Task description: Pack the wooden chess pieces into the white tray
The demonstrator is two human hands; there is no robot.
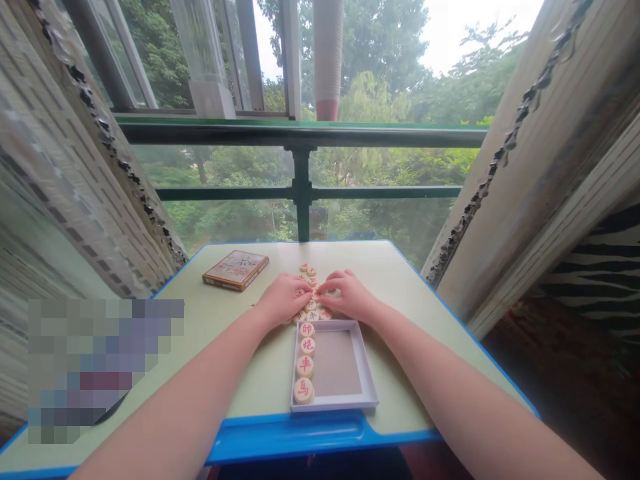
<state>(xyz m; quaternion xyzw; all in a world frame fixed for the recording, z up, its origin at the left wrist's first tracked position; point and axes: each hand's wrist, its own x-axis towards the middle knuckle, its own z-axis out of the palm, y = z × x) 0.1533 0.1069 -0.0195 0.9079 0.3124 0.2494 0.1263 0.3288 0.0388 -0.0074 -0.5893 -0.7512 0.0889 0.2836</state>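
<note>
Over a loose cluster of round xiangqi pieces [313, 306], my two hands meet from either side. My left hand [284, 298] has its fingers curled, with the fingertips on a piece in the cluster. Opposite it, my right hand [351, 295] has thumb and fingers drawn in around a piece, partly hidden by the fingers. Just nearer to me lies a shallow white box tray [367, 373]. Along its left wall is a column of several pieces, among them a red-marked xiangqi piece [304, 391] at the near end; the tray's right part shows its bare bottom.
A decorated flat box [235, 269] lies at the table's far left. The pale table [400, 320] has a blue edge and a blue trough [295, 433] in front. Curtains [505, 153] hang at both sides, and a green railing [300, 133] stands beyond. A blurred-out patch covers the left.
</note>
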